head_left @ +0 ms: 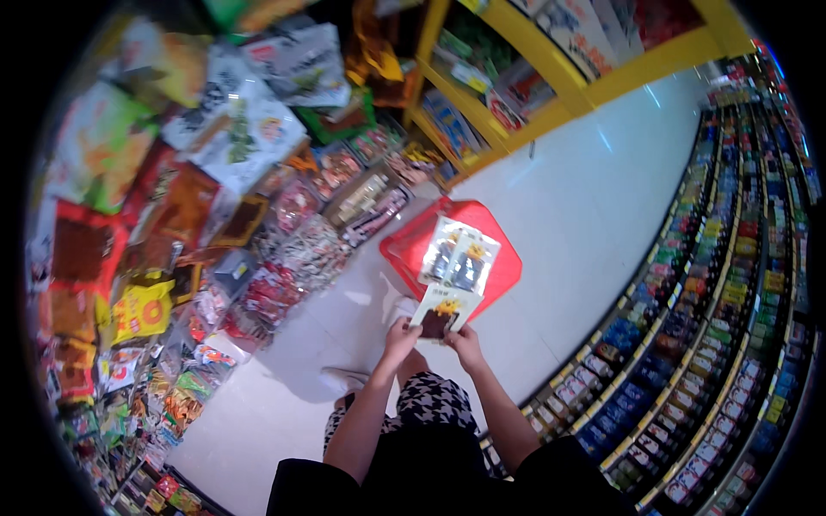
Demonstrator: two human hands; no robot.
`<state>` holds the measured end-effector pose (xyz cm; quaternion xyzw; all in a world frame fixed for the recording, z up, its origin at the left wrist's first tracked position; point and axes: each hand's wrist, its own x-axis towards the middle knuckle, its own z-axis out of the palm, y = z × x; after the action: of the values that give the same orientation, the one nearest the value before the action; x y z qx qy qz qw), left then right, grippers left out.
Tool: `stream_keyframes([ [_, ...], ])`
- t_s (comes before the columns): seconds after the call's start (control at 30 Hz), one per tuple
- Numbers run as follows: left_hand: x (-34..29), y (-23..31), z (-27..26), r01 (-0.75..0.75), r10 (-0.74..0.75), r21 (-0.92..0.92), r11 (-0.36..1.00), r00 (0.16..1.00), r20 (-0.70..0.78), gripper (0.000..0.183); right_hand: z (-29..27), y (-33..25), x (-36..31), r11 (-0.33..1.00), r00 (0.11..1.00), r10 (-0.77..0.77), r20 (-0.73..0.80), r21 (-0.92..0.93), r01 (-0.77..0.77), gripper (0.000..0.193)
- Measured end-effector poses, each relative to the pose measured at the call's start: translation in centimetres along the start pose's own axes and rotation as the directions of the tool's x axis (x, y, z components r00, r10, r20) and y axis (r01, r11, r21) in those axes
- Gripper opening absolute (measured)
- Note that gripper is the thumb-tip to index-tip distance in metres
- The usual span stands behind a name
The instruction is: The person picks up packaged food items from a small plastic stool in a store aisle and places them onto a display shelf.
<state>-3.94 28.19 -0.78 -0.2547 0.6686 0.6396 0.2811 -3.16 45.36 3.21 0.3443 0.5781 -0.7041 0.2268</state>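
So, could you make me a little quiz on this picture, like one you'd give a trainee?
1. How many hands hold the white packet nearest the person's body?
2. True or false: the yellow rack stands farther from the person than the red basket.
3. What colours is the patterned clothing? A) red and green B) black and white C) blue and yellow

Key
1. Two: the left hand and the right hand.
2. True.
3. B.
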Motion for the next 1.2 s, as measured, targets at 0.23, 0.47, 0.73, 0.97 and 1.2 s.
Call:
stream_keyframes([
  [0.23, -10.9, -0.9, -13.9, -0.107, 0.076, -0.13, 0.986, 0.972, -0.223, 0.02, 12.3, -1.5, -6.6, 0.966, 0.904, 0.08, 0.419, -0.257, 0.034, 0.029],
  [0.47, -28.9, -1.7, -27.3, -0.256, 0.261, 0.075, 0.964, 0.849, -0.459, 0.024, 26.5, 2.2, -15.8, 0.712, 0.675, 0.047, 0.736, -0.499, 0.494, 0.025],
  [0.73, -49.8, -11.0, -39.7, -0.329, 0.205, 0.018, 0.944, 0.544, -0.814, 0.026, 43.2, 13.9, -32.3, 0.689, 0.328, 0.189, 0.926, -0.363, 0.627, 0.017],
  [0.97, -59.4, -19.9, -39.6, -0.527, -0.087, -0.325, 0.785, 0.426, -0.901, 0.031, 47.6, 21.7, -42.1, 0.642, 0.006, 0.43, 0.903, -0.311, 0.701, 0.024],
  [1.2, -64.5, -21.6, -39.2, -0.757, -0.273, -0.343, 0.557, 0.223, -0.936, 0.03, 54.2, 24.8, -48.5, 0.513, -0.089, 0.642, 0.761, -0.341, 0.788, 0.028],
])
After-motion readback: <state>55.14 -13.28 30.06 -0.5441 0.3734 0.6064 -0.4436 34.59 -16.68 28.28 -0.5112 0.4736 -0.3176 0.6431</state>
